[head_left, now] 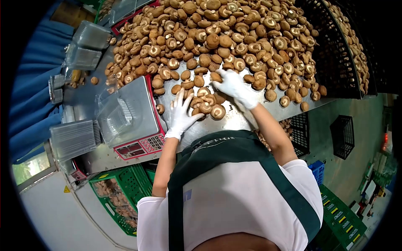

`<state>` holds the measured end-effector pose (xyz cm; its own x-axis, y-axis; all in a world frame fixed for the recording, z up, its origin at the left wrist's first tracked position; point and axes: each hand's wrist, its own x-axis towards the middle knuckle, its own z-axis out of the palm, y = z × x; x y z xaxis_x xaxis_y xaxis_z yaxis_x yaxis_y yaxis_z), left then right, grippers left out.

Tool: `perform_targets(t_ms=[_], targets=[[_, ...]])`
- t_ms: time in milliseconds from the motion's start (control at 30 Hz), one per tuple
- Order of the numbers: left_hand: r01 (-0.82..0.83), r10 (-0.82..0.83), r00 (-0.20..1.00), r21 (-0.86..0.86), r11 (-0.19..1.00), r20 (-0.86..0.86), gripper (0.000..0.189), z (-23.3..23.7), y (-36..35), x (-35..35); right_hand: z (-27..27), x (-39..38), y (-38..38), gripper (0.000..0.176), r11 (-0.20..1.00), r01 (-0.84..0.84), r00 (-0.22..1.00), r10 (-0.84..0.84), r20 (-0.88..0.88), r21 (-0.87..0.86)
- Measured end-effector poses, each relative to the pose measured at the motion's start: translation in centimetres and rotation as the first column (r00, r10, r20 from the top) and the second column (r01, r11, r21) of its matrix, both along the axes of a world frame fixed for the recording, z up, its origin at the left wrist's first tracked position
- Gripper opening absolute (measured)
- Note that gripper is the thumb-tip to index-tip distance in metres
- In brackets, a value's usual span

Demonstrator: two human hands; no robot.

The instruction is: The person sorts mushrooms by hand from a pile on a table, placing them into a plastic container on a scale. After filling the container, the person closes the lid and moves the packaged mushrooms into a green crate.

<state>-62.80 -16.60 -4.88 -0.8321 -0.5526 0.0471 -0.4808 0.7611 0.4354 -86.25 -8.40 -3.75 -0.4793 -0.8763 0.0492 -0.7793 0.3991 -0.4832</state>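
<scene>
**A:** How far along are we?

**B:** Early, I think. On my screen the clear tray [119, 115] on the scale [140, 121] looks empty. The big pile [234, 37] of mushrooms covers most of the bench [228, 122]. Only a small bunch [207, 104] lies apart from it, near the bench edge.

**A:** Where are the hands?

**B:** Both wear white gloves. The left hand [181, 113] lies just beside the bunch, and its grip is spread wide with the fingers flat. The right hand [234, 87] rests at the edge of the pile, curled over the mushrooms there. I cannot tell if its grip pinches one.

**A:** So what is left?

**B:** Nearly all of it, I would say. A stack [73, 140] of clear trays waits left of the scale. The black crate [335, 54] to the right holds more mushrooms. So does the green crate [121, 192] under the bench.

**A:** Any words I can read?

**B:** Not really. The apron [217, 144] has pale writing on the chest, but it is too blurry. The scale has a pad of keys that are too small to read. A yellow sticker [67, 189] with a warning sign sits low on the left. The green boxes [339, 215] at the bottom right have yellow labels, but I cannot read those either.
</scene>
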Motion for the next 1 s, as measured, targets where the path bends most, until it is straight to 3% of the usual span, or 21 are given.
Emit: perform_targets(t_ms=[67, 133, 200, 300, 367, 467, 567, 600, 667, 700, 833, 1000], targets=[[-0.049, 0.063, 0.99, 0.112, 0.993, -0.125, 0.081, 0.6, -0.2, 1.0, 3.2, -2.3, 3.9, 0.043, 0.995, -0.067, 0.957, 0.042, 0.288, 0.077], [-0.127, 0.159, 0.97, 0.174, 0.976, -0.186, 0.077, 0.5, -0.5, 2.2, 7.0, -4.4, 9.0, 0.043, 0.924, -0.141, 0.946, 0.019, 0.324, 0.357], [-0.186, 0.225, 0.955, 0.197, 0.962, -0.194, 0.073, 0.9, -0.9, 2.9, 9.4, -5.5, 14.2, 0.041, 0.868, -0.199, 0.892, -0.031, 0.451, 0.454], [-0.276, 0.321, 0.931, 0.24, 0.931, -0.172, 0.073, 1.3, -1.4, 2.8, 8.2, -6.6, 20.2, 0.043, 0.846, -0.247, 0.92, 0.05, 0.39, 0.473], [-0.285, 0.313, 0.943, 0.212, 0.935, -0.114, 0.079, 1.2, -1.9, 1.8, 8.3, -6.1, 21.2, 0.047, 0.839, -0.055, 0.889, -0.206, 0.41, 0.542], [-0.288, 0.311, 0.949, 0.257, 0.922, -0.054, 0.085, 0.0, -3.2, -0.3, 6.1, -3.4, 18.4, 0.06, 0.884, 0.01, 0.925, -0.185, 0.33, 0.468], [-0.374, 0.327, 0.911, 0.172, 0.911, 0.252, 0.097, -1.0, -3.7, -2.3, 3.5, 1.2, 13.6, 0.09, 0.937, -0.047, 0.985, -0.015, 0.173, 0.346], [-0.324, 0.269, 0.92, 0.167, 0.931, 0.285, 0.099, -0.3, -3.4, -2.4, 2.0, 2.7, 12.4, 0.1, 0.945, -0.064, 0.994, 0.032, 0.105, 0.319], [-0.249, 0.219, 0.964, 0.228, 0.941, 0.151, 0.102, -0.3, -2.7, -1.8, 1.9, 4.9, 9.7, 0.108, 0.921, -0.151, 0.975, 0.078, 0.21, 0.359], [-0.257, 0.217, 0.962, 0.267, 0.929, 0.168, 0.104, 0.1, -2.2, -1.4, 0.8, 5.9, 8.9, 0.11, 0.933, -0.144, 0.978, 0.082, 0.194, 0.331], [-0.167, 0.132, 0.969, 0.16, 0.973, 0.209, 0.113, 1.7, 0.9, 0.5, -0.7, 6.3, 6.9, 0.108, 0.947, -0.098, 0.988, 0.056, 0.144, 0.305], [-0.146, 0.14, 0.988, 0.12, 0.982, 0.059, 0.12, 1.1, 3.0, 1.0, -1.4, 5.1, 6.2, 0.102, 0.978, -0.072, 0.975, 0.027, 0.222, 0.196]])
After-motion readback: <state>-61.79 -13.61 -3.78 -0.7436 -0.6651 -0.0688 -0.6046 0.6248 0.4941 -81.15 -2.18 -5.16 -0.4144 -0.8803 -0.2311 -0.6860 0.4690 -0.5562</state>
